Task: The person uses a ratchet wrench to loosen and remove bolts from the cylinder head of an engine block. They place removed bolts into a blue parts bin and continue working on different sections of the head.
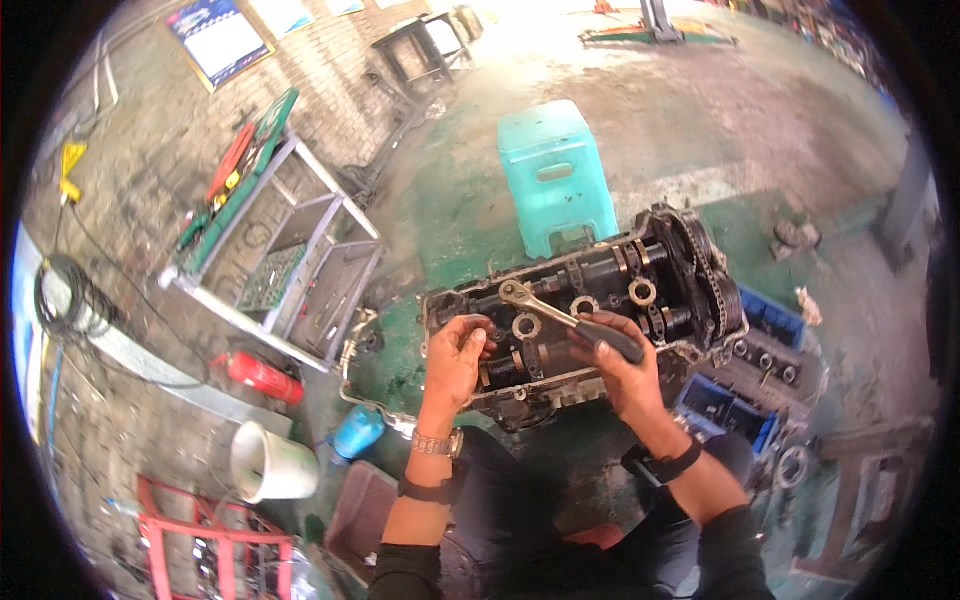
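Observation:
My right hand (pixel 627 376) is wrapped round the black handle of a ratchet wrench (pixel 553 312). The wrench slants up to the left, its round metal head above the open top of an engine (pixel 560 350). My left hand (pixel 460 360) is over the engine's left end, its fingers curled in toward the thumb. Whatever those fingers may hold is hidden. Dark shafts and several round openings show in the engine, and a timing chain (pixel 708 262) runs along its right end.
Beyond the engine stands a turquoise stool (pixel 555 165). A tool cart (pixel 290 250) is at the left, with a red fire extinguisher (pixel 262 377), a white bucket (pixel 270 463) and a blue bottle (pixel 358 432) nearer me. Blue parts bins (pixel 725 412) sit right of the engine.

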Action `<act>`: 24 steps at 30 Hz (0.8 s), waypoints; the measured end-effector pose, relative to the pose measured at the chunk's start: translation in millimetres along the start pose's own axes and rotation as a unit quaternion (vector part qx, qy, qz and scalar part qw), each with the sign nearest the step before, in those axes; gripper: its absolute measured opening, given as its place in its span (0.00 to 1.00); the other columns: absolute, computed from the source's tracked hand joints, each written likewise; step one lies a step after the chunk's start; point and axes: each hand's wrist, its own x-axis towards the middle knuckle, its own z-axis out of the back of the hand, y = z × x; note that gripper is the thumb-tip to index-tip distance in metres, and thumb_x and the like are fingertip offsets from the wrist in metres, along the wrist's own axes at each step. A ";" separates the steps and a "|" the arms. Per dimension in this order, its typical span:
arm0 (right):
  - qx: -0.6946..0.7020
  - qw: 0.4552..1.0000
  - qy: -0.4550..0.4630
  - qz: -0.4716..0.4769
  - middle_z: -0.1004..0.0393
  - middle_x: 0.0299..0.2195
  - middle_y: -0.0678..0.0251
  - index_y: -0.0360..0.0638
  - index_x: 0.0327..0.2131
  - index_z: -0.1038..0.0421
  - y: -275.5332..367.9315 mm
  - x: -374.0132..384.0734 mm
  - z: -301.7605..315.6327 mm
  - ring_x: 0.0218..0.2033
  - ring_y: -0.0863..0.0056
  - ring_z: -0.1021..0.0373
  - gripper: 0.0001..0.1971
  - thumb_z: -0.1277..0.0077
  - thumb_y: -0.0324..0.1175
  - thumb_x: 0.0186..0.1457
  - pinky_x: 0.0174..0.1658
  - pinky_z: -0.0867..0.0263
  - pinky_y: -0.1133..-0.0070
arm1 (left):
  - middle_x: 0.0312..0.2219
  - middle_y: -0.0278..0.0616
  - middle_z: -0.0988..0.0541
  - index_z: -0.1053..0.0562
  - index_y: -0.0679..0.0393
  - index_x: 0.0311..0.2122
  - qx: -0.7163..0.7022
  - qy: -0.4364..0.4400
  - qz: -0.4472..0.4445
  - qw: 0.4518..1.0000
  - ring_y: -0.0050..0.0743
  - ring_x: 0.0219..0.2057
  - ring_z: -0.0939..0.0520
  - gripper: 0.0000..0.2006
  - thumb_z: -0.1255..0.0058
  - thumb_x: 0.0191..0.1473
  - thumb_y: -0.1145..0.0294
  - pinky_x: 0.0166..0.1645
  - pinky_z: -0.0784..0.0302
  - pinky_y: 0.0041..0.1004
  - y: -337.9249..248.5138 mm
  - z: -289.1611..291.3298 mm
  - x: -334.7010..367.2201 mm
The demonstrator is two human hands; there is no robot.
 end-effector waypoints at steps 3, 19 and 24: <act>0.080 0.995 -0.007 -0.055 0.32 0.52 0.52 0.30 0.53 0.37 9.2 4.7 8.2 0.53 0.59 0.32 0.24 0.43 0.34 0.56 0.56 0.31 0.64 | 0.43 0.43 0.24 0.32 0.65 0.53 0.053 -0.002 0.007 0.999 0.26 0.34 0.21 0.16 0.52 0.59 0.75 0.40 0.25 0.25 -7.3 -7.3 17.9; 0.114 0.992 0.052 0.000 0.31 0.52 0.51 0.33 0.53 0.37 33.9 8.3 14.5 0.52 0.56 0.30 0.22 0.50 0.38 0.62 0.50 0.27 0.65 | 0.43 0.42 0.23 0.31 0.66 0.53 0.029 0.109 -0.030 0.993 0.26 0.38 0.21 0.25 0.42 0.47 0.86 0.43 0.21 0.25 -58.1 -17.9 39.6; 0.140 0.988 -0.021 0.063 0.28 0.44 0.48 0.28 0.49 0.35 62.7 -2.0 30.1 0.41 0.53 0.24 0.23 0.48 0.41 0.59 0.40 0.22 0.65 | 0.42 0.41 0.22 0.29 0.64 0.50 0.281 0.072 -0.002 0.957 0.24 0.36 0.20 0.22 0.44 0.48 0.86 0.39 0.23 0.23 -42.3 -16.1 55.6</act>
